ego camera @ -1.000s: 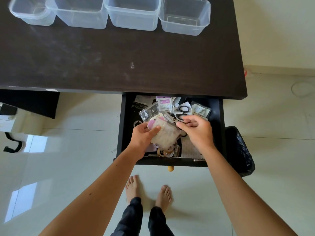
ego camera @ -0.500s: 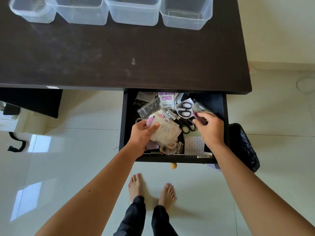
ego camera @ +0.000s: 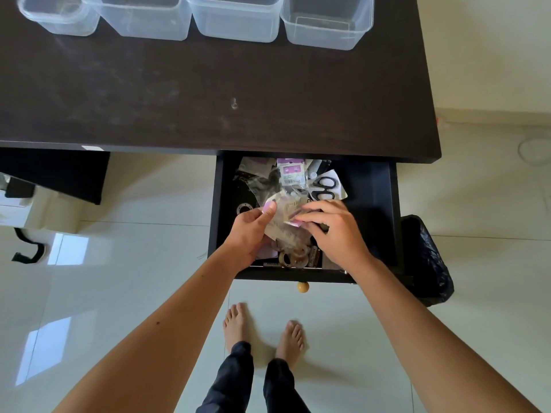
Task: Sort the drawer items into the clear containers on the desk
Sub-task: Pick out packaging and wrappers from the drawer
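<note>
The dark drawer (ego camera: pixel 372 186) is pulled out under the desk and holds a jumble of small packets. My left hand (ego camera: pixel 249 234) grips a stack of beige and pink flat packets (ego camera: pixel 283 213) over the drawer's middle. My right hand (ego camera: pixel 334 231) pinches the right edge of the same stack with curled fingers. Black scissors (ego camera: pixel 323 187) lie behind the hands on a white card. A purple-labelled packet (ego camera: pixel 290 171) sits at the drawer's back. Several clear containers stand in a row at the desk's far edge, the rightmost container (ego camera: pixel 328 22) nearest the drawer.
The dark desk top (ego camera: pixel 208 93) lies between the drawer and the containers. A black bin bag (ego camera: pixel 426 260) stands on the floor right of the drawer. A round wooden knob (ego camera: pixel 303 287) sticks out of the drawer front above my bare feet.
My right hand has moved left from the drawer's right side back to the packet stack and now pinches it. The left hand has kept hold of the stack.
</note>
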